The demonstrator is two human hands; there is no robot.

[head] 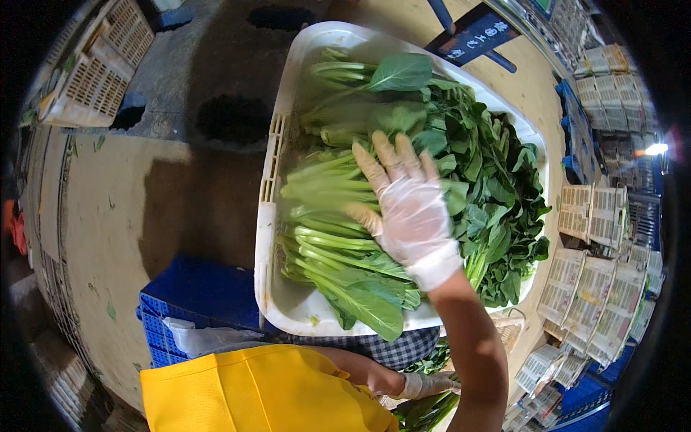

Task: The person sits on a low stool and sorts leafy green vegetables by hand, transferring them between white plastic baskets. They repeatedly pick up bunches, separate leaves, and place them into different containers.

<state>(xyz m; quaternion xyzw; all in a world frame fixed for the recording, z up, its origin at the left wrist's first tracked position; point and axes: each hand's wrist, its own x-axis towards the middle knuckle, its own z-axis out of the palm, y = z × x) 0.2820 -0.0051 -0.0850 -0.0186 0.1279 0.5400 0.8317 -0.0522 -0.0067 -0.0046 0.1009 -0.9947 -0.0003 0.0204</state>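
Note:
My right hand (413, 216), in a clear plastic glove, is spread palm down with its fingers apart over leafy greens. The greens (345, 232) lie in a large white plastic crate (267, 237), pale stems to the left and dark leaves to the right. Nothing shows gripped in that hand, and its fingertips and the stems near it are blurred. Lower down, my left hand (426, 384), also gloved, reaches out below a yellow garment (259, 391). Its fingers close on a bunch of leafy greens (426, 413), partly hidden, above a pale basket.
A blue plastic crate (162, 318) with a white plastic bag (208, 335) stands at the lower left. Pale slatted baskets (594, 213) line the right side, others (102, 70) the upper left. A dark stool (475, 35) bearing writing stands beyond the crate. Leaf scraps dot the floor.

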